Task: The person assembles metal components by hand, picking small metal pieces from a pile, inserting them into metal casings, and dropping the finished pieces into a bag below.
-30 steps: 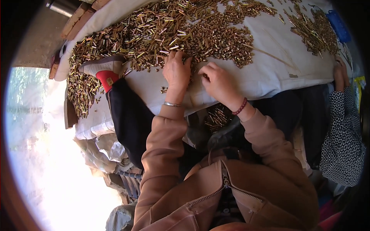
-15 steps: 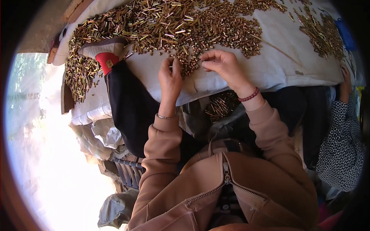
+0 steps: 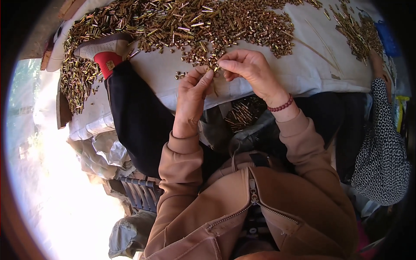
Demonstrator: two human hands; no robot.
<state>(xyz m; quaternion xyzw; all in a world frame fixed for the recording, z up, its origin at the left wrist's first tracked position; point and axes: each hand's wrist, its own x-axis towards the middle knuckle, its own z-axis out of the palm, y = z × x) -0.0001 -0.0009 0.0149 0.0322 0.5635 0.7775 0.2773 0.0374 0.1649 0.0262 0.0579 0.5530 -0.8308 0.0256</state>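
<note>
My left hand (image 3: 190,93) and my right hand (image 3: 251,71) meet at the near edge of a cloth-covered table. Both hands are closed in a pinch, fingertips almost touching. A small brass-coloured metal piece (image 3: 216,69) shows between them; its exact shape is too small to make out. Just beyond my fingers spreads a large heap of short metal sleeves (image 3: 268,32), with longer thin metal pins (image 3: 182,34) mixed in toward the left. A few loose pieces (image 3: 180,75) lie beside my left hand.
A leg in black with a red sock and beige shoe (image 3: 104,50) rests on the table at left. At right, another person's patterned sleeve (image 3: 379,151) reaches to a second heap (image 3: 357,37). Thin sticks (image 3: 316,54) lie on the white cloth (image 3: 299,76). More pins (image 3: 242,115) sit below the edge.
My hands have come together from apart, the left moving right and the right slightly left. The other person's hand has moved up toward the second heap. The whole view has shifted a little.
</note>
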